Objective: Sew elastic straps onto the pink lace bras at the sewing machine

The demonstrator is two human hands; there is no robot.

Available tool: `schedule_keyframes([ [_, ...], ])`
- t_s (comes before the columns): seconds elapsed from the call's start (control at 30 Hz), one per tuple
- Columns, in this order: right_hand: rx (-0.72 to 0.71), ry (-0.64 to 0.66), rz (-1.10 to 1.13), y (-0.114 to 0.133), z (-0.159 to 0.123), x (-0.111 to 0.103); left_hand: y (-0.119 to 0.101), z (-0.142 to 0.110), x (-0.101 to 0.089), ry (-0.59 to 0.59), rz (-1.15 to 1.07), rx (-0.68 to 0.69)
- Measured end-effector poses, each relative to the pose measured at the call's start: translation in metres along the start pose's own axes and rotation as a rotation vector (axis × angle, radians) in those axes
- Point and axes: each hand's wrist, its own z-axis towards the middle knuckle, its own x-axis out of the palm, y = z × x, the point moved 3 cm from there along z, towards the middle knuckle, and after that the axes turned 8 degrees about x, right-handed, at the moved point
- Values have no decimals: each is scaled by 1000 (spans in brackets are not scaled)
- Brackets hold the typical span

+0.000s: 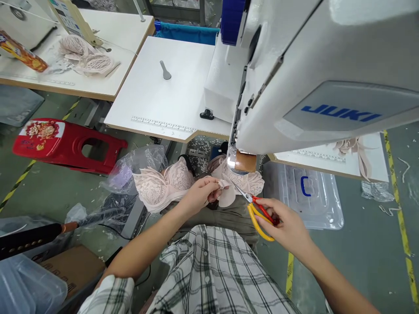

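A pale pink lace bra (178,179) lies across my lap, one cup to the left and more lace to the right under the machine head. My left hand (204,192) pinches a small piece of the bra's pale fabric between thumb and fingers. In my right hand (288,222) is a pair of scissors (250,200) with one red and one yellow handle. Their blades point up and left, with the tips close to the pinched fabric. Whether the tips touch it I cannot tell.
A white JUKI sewing machine (327,87) looms at upper right over a white table (176,96). A red stool (65,146) lies at left, a clear lidded box (314,200) at right. Another bra (88,56) rests on the neighbouring table.
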Motion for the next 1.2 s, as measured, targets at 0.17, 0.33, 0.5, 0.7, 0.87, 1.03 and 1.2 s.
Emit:
schedule_keyframes([
  [0.17,-7,16,24,6,1,6,1,2,-3,-37,-107,14],
  [0.33,19,51,42,15,14,18,-2,1,-2,-102,5,104],
  [0.5,86,94,79,21,28,22,-7,-1,-2,-139,200,132],
  [0.7,138,110,158,20,34,17,-9,-2,-7,-152,282,156],
  [0.87,169,86,199,11,21,11,-8,-4,-5,-174,250,197],
  [1.03,183,1,32,-19,29,-28,-3,-2,-5,-214,47,153],
  [1.2,130,-332,-451,-24,67,-87,-8,-1,6,-145,-50,68],
])
